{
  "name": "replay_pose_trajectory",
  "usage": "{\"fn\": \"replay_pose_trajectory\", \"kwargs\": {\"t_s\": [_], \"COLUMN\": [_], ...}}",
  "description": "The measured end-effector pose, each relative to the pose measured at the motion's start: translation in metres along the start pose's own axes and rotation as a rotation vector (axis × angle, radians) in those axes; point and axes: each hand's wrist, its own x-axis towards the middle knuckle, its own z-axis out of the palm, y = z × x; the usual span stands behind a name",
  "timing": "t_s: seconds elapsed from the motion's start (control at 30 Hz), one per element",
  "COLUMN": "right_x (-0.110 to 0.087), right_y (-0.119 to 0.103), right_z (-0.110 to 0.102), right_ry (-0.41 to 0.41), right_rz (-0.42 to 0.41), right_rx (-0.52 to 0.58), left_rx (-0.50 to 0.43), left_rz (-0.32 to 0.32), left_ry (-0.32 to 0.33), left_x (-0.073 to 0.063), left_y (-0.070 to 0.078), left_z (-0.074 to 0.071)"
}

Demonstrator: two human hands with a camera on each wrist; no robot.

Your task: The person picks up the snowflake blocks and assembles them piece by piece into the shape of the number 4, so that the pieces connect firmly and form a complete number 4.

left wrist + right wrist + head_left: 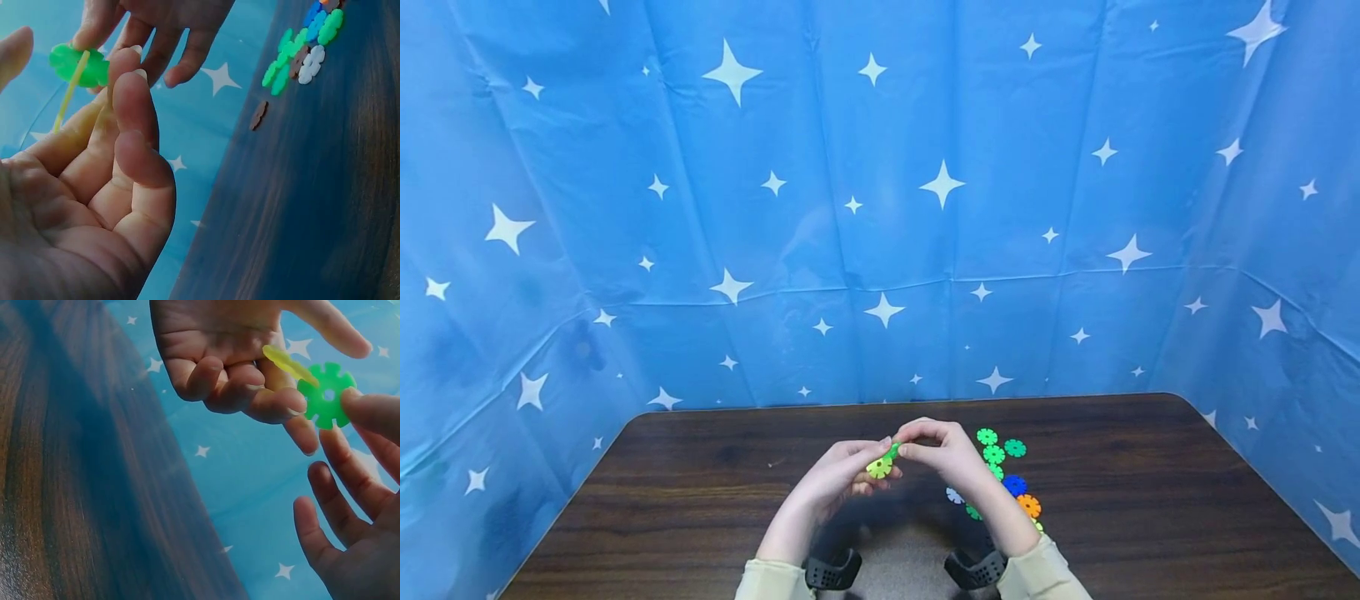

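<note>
A yellow notched plastic disc point(289, 365) is joined edge to edge, at an angle, with a green notched disc point(328, 403). My right hand point(946, 454) pinches the green disc between thumb and forefinger, its other fingers spread apart. Against the fingers of my left hand point(842, 475) leans the yellow disc. In the left wrist view, the left thumb point(14, 56) stands away from both discs, while the other fingers bend loosely. The joined pair is held above the table.
Loose notched discs lie to the right on the dark wooden table point(715, 483), among them a blue one point(1015, 485), an orange one point(1030, 505), a white one point(954, 496) and several green ones. My right forearm hides part of this group. A blue starred curtain point(880, 242) surrounds the table.
</note>
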Motion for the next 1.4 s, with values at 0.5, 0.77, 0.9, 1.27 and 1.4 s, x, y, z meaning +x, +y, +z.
{"fn": "replay_pose_trajectory", "kwargs": {"t_s": [0.5, 0.77, 0.9, 1.27, 1.4], "right_x": [0.0, -0.004, -0.005, -0.009, -0.011], "right_y": [0.004, 0.008, 0.011, 0.028, 0.032], "right_z": [-0.015, -0.041, -0.053, -0.074, -0.074], "right_ry": [-0.054, -0.173, -0.28, -0.322, -0.332], "right_rz": [-0.006, 0.053, 0.062, 0.069, 0.069], "right_rx": [-0.095, -0.265, -0.372, -0.609, -0.676], "left_rx": [0.052, 0.0, -0.011, -0.002, -0.003], "left_rz": [0.039, 0.022, 0.02, 0.017, 0.017], "left_ry": [0.032, 0.023, 0.026, 0.019, 0.013], "left_x": [0.0, 0.0, 0.0, 0.0, 0.0], "left_y": [-0.002, -0.001, -0.001, -0.001, -0.002], "left_z": [0.0, -0.004, -0.005, -0.004, -0.003]}}
